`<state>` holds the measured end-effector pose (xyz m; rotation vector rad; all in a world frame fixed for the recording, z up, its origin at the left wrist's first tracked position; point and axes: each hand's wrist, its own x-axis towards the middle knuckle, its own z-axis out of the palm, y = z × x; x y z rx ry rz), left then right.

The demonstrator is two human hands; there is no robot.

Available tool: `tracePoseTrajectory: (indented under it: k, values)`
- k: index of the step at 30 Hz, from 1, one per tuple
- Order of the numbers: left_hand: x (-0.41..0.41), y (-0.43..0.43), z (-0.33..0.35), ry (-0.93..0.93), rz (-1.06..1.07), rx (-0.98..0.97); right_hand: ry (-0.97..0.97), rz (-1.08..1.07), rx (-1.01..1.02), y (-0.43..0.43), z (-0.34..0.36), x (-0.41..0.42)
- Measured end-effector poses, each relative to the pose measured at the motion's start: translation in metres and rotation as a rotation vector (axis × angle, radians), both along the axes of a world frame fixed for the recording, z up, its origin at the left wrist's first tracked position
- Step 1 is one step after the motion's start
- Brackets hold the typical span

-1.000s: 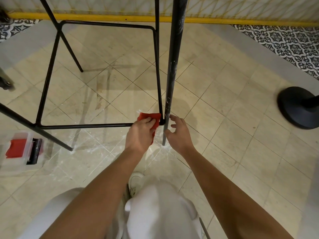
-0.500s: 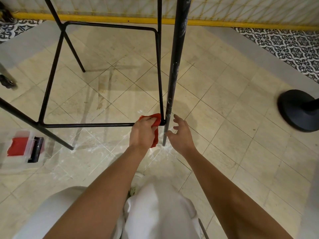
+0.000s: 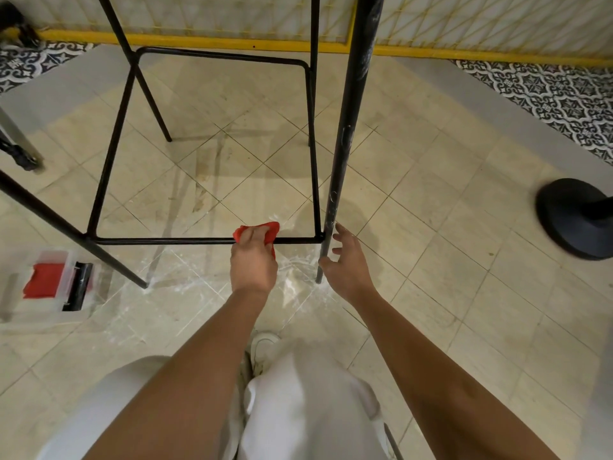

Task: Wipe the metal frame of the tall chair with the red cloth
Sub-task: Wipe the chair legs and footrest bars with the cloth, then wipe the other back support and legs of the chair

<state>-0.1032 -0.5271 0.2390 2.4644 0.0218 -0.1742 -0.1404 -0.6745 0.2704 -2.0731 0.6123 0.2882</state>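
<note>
The left hand has its fingers curled over the red cloth, pressing it onto the near horizontal rung of the tall chair's black metal frame; the cloth sits on that rung a little toward 9 o'clock of the near right corner, bunched so that only its top edge and a sliver at the side show past the hand. The right hand is spread, holding nothing, its thumb touching the near right leg low down and its other digits splayed just at 3 o'clock of that leg. This thick, scuffed leg rises steeply toward 12 o'clock and stands between the two hands. The rung runs on toward 9 o'clock to the near left leg, which slants down to the floor. The floor's beige tiles are streaked with white dust around the leg's foot. At 9 o'clock, well apart from the frame, lies a clear plastic box with a red piece and a black part inside. At 3 o'clock stands a round black base, blurred. A yellow rail runs along the wall at 12 o'clock, with patterned tiles toward 2 o'clock. The person's pale trousers and a white shoe fill 6 o'clock.
</note>
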Motion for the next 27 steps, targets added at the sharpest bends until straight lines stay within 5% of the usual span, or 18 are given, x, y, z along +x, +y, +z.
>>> tracePoseTrajectory:
  k: [7,27]
  values:
    - [0.007,-0.021,0.014,0.136,-0.237,-0.157,-0.015,-0.007,-0.004,-0.004,0.006,-0.001]
    - [-0.046,-0.016,0.187,-0.293,-0.294,-0.34,-0.454,0.006,0.16,0.016,0.167,-0.028]
